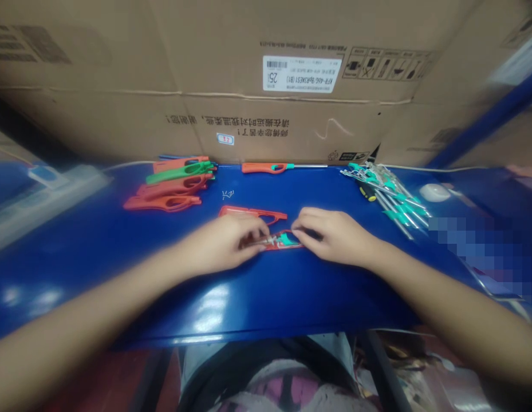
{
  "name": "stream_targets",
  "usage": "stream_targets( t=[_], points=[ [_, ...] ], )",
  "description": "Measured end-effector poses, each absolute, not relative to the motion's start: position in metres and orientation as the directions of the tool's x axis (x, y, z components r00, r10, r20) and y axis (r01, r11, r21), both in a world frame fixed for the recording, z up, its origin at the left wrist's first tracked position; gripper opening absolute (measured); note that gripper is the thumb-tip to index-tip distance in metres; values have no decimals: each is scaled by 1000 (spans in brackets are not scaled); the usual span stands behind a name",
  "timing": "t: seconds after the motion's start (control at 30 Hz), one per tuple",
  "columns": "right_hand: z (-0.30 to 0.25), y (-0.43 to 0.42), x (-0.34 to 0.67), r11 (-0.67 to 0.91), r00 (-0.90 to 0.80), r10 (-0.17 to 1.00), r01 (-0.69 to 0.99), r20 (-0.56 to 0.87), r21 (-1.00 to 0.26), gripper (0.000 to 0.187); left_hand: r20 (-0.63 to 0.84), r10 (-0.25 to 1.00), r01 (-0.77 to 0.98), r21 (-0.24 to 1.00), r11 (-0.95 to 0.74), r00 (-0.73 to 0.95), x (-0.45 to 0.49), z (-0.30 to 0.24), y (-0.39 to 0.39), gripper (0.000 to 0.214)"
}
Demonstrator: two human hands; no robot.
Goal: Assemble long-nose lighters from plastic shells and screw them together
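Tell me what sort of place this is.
Likely a workbench for small parts: the blue table holds an open orange casing, a pile of orange and green casings, and a bundle of metal rods.

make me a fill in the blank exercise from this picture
The left hand and right hand are at a red casing above a table coloured ____.
The bundle of metal rods is nearer the ____ hand.
The lighter has its metal tip on the right, its handle on the ____.
The label is upside ____.
Missing: blue; right; left; down.
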State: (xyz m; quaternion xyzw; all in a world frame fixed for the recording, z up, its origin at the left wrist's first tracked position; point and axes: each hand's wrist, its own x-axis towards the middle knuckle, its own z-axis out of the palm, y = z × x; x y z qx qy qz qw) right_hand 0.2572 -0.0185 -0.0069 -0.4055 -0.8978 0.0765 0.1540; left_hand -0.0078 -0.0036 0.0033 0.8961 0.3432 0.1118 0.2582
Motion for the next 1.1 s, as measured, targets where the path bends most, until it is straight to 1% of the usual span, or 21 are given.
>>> stream_targets(
  t=[0.2, 0.3, 0.4, 0.5, 0.73, 0.83, 0.93, 1.1],
  points=[
    [-4, -20, 260, 757, -739, 651, 615, 172, -220, 20, -7, 671, 576, 522, -630, 741, -11, 3, -2, 19],
    [-4, -22, 260, 776, -758, 629, 597, 172, -203, 18, -19, 666, 575, 525, -628, 746, -11, 5, -1, 17],
    [-4, -23, 259, 775, -761, 631, 604, 154, -187, 15, -5, 654, 562, 518, -645, 756, -12, 8, -2, 14],
    [-3, -22, 258, 772, -765, 632, 606, 124, -192, 13, 13, 649, 549, 522, -653, 760, -11, 9, -2, 16],
    [-3, -21, 258, 761, -762, 640, 609, 102, -223, 10, 30, 685, 532, 605, -592, 728, -9, 0, 3, 11],
    [-2, -21, 258, 749, -754, 651, 616, 92, -245, 10, 36, 689, 524, 620, -583, 723, -8, -3, 4, 10],
    [-2, -21, 258, 737, -747, 659, 621, 83, -266, 9, 53, 678, 519, 602, -608, 733, -9, -2, 3, 11],
    [-2, -22, 257, 732, -743, 665, 630, 71, -260, 9, 86, 652, 517, 536, -668, 753, -8, 0, 0, 12]
  ],
)
